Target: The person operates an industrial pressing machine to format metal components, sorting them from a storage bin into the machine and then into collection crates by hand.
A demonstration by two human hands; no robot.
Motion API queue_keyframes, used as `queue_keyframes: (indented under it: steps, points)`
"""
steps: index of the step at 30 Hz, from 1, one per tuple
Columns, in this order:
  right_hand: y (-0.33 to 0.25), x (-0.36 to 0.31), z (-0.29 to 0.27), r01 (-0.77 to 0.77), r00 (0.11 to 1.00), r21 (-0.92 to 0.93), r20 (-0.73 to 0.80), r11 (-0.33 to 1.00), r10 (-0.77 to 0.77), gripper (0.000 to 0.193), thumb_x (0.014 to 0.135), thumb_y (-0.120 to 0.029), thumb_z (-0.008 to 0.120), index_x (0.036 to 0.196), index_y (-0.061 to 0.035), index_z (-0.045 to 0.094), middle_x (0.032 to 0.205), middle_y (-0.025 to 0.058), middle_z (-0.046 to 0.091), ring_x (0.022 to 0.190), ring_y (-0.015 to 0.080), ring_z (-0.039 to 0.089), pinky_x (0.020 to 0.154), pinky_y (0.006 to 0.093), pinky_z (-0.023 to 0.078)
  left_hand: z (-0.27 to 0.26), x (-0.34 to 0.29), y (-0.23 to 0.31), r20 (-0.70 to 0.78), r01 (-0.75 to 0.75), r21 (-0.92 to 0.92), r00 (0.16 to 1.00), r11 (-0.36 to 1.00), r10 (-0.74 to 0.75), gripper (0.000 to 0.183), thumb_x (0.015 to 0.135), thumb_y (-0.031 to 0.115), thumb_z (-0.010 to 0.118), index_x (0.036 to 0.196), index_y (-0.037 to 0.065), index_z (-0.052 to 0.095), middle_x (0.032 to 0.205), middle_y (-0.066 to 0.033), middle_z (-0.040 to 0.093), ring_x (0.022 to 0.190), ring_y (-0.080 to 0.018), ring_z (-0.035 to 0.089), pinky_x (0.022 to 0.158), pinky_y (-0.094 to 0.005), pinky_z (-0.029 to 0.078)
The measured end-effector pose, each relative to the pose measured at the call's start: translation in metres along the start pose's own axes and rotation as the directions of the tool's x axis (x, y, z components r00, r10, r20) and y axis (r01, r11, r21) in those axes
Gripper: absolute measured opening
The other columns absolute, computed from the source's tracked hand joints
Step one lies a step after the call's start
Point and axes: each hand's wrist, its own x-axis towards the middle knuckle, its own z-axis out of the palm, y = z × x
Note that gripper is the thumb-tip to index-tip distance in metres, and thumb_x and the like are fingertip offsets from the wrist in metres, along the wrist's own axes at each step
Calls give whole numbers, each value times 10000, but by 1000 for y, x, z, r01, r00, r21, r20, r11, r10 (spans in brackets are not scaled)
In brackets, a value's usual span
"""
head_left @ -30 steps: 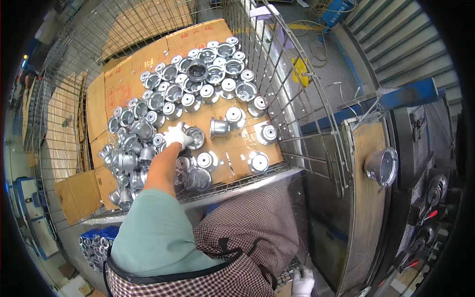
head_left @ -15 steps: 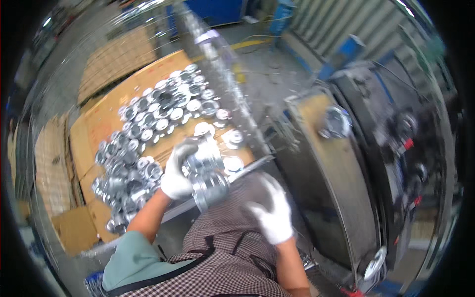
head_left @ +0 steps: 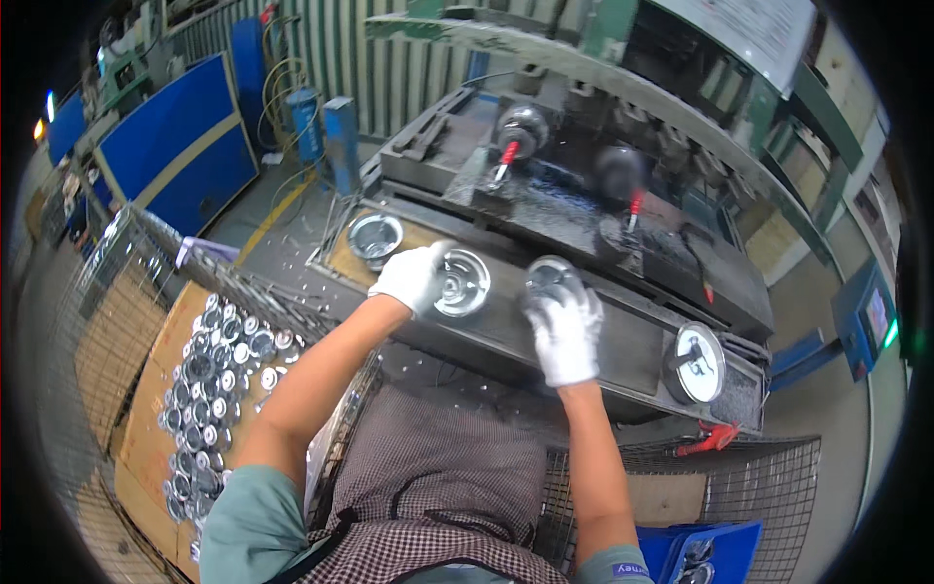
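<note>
Both of my hands wear white gloves. My left hand (head_left: 413,277) is closed at the left rim of a round, shiny metal cup-shaped part (head_left: 465,284) at the bench. Under the fingers of my right hand (head_left: 566,341) is a second metal cup-shaped part (head_left: 553,273), slightly smeared by motion; the fingers curl over its near side. A third such metal part (head_left: 376,237) sits on the left end of the narrow bench (head_left: 623,346), just beyond my left hand.
Behind the bench stands a dark machine with two round fixtures (head_left: 523,128) and red-handled levers (head_left: 635,202). A pan with whitish contents (head_left: 697,362) and a red nozzle-like tool (head_left: 710,439) are at right. Several metal parts (head_left: 199,368) lie on cardboard at left. A blue bin (head_left: 735,545) stands lower right.
My view has turned right, from the pile of parts to the bench. The metal parts my left hand carried are now at the bench. My right hand, empty before, is on one part.
</note>
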Motion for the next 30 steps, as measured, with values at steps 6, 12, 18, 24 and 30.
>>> queue_keyframes:
  steps: [6, 12, 18, 24, 30]
  points:
    - [23, -5, 24, -100, 975, 5, 202, 995, 97, 286, 754, -259, 735, 1016, -152, 692, 1189, 122, 591, 1289, 368, 420, 1025, 530, 344, -8, -12, 18, -256, -128, 152, 953, 980, 165, 453, 820, 249, 670, 1235, 103, 559, 1128, -130, 638, 850, -330, 668, 731, -433, 540]
    - [21, -9, 23, -120, 987, 57, 111, 991, 113, 288, 732, -209, 751, 995, -118, 676, 1161, 107, 591, 1287, 365, 425, 955, 518, 407, -3, -29, 26, 143, -200, 339, 977, 919, 160, 360, 814, 218, 638, 1163, 143, 594, 1139, -114, 637, 812, -306, 676, 693, -406, 536]
    - [29, -18, 19, -180, 974, 96, 157, 979, 164, 269, 754, -220, 732, 991, -108, 675, 1182, 103, 582, 1303, 356, 408, 967, 524, 395, -49, -39, 16, 46, -179, 285, 984, 942, 173, 370, 742, 94, 615, 1110, 132, 630, 1227, -105, 614, 875, -338, 675, 749, -398, 561]
    - [20, -8, 27, -78, 983, 56, 168, 995, 68, 275, 740, -215, 740, 990, -113, 688, 1201, 111, 582, 1295, 345, 412, 981, 520, 385, -10, -52, 32, 18, -97, 185, 995, 978, 95, 448, 773, 233, 695, 1188, 131, 561, 1050, -135, 659, 837, -347, 665, 713, -422, 546]
    - [1, 15, 39, -21, 945, 57, 326, 998, 2, 324, 765, -250, 716, 1046, -94, 670, 1217, 124, 577, 1286, 332, 412, 999, 507, 366, 29, -39, -5, -82, -72, 147, 993, 986, 85, 305, 838, 229, 652, 1117, 129, 579, 883, -128, 661, 774, -347, 655, 665, -436, 524]
